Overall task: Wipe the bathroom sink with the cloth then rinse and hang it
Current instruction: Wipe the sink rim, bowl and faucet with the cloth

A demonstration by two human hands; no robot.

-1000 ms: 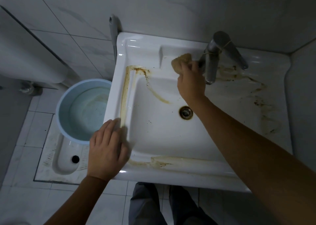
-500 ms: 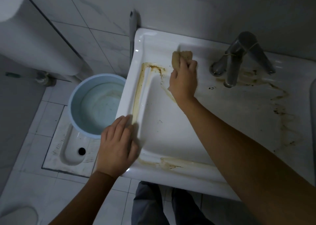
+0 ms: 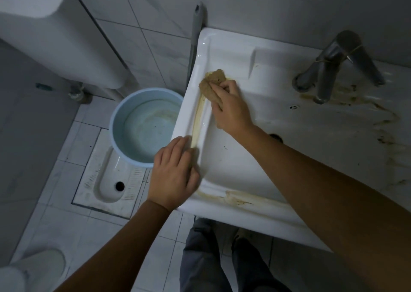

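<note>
The right hand (image 3: pixel 231 109) is gripping a crumpled tan-brown cloth (image 3: pixel 212 85), fingers curled over it and pressing it down onto the inner left ledge of the white ceramic sink (image 3: pixel 224 45), near the sink's back-left corner. The cloth is lying bunched and somewhat elongated, its long axis running roughly along the sink's left edge, with its free end sticking out past the fingertips and pointing toward the sink's back rim. It is sitting at the far end of a long yellow-brown stain streak (image 3: pixel 196 122) that is running along the sink's left ledge toward its front.

The left hand (image 3: pixel 173 171) is resting on the sink's front-left rim with fingers straight and together, holding nothing, its fingertips touching the near end of that streak.

A grey metal faucet (image 3: pixel 327 69) is standing at the sink's back right, with brown stains trailing below it. A round light-blue plastic basin (image 3: pixel 144 127) is sitting on the floor just left of the sink.
</note>
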